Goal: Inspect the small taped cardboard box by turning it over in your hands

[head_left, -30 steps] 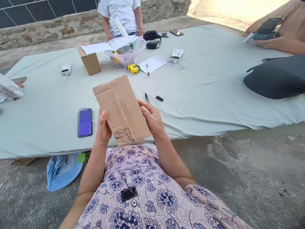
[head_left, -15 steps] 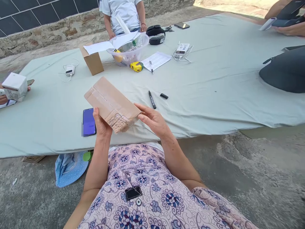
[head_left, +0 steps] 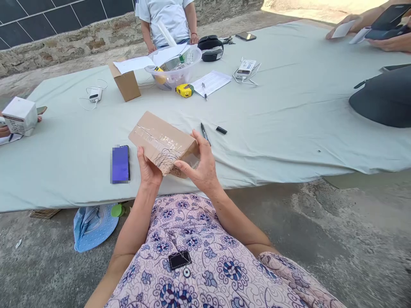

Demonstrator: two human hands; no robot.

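A brown cardboard box (head_left: 157, 134) with shiny clear tape and dark scribbled lines near one end is held tilted above the table edge. My left hand (head_left: 149, 170) supports its near left side, thumb up along the edge and the other fingers hidden beneath. At the scribbled end, my right hand (head_left: 203, 167) spans the box, with the thumb on the near corner and fingertips at the far corner. Just beyond my right hand lie an uncapped black marker (head_left: 204, 133) and its cap (head_left: 221, 129). Left of my left hand is a phone (head_left: 120, 164) with a blue screen.
A pale cloth covers the table (head_left: 279, 111). Farther back are a plastic basin (head_left: 175, 79), an open carton (head_left: 126, 85), a yellow tape measure (head_left: 184, 90), a paper sheet (head_left: 213, 82) and power banks. A dark cap (head_left: 382, 100) lies right. Other people are around the table.
The box has shifted right and turned, showing its scribbled end. My right hand has moved from the side onto that end. At far right, another person's hand has come in holding something white.
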